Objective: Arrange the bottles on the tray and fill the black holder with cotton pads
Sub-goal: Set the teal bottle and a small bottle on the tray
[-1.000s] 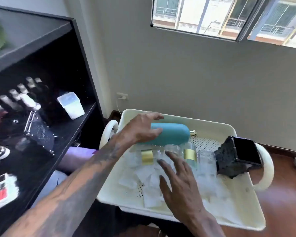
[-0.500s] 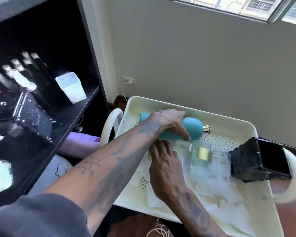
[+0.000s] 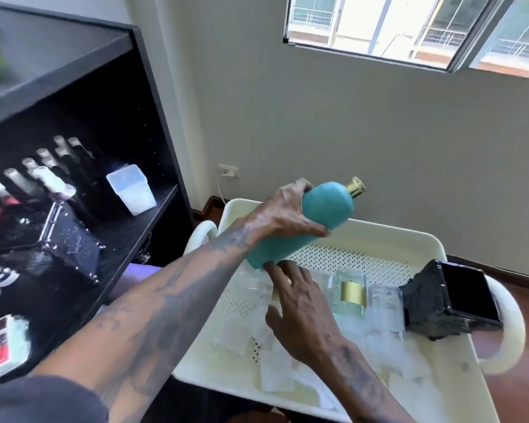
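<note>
My left hand (image 3: 283,213) is shut on a teal bottle (image 3: 315,215) with a gold neck. It holds the bottle tilted, neck up and to the right, over the back left of the cream perforated tray (image 3: 388,238). My right hand (image 3: 300,306) lies with fingers spread over clear bottles in the tray, fingertips close to the teal bottle's base. A clear bottle with a gold band (image 3: 352,294) and a clear jar (image 3: 386,306) lie beside it. The black holder (image 3: 458,303) is tipped on its side at the tray's right. White cotton pads (image 3: 275,377) are scattered across the tray floor.
A black shelf unit (image 3: 129,227) stands at the left with dark bottles, a translucent cup (image 3: 132,189) and a black glittery box (image 3: 46,239). The tray has white loop handles (image 3: 513,337). Behind are a grey wall with an outlet (image 3: 228,170) and a window.
My left hand has lifted the teal bottle from lying flat in the tray to a tilted hold above it. My right hand has stayed over the clear bottles.
</note>
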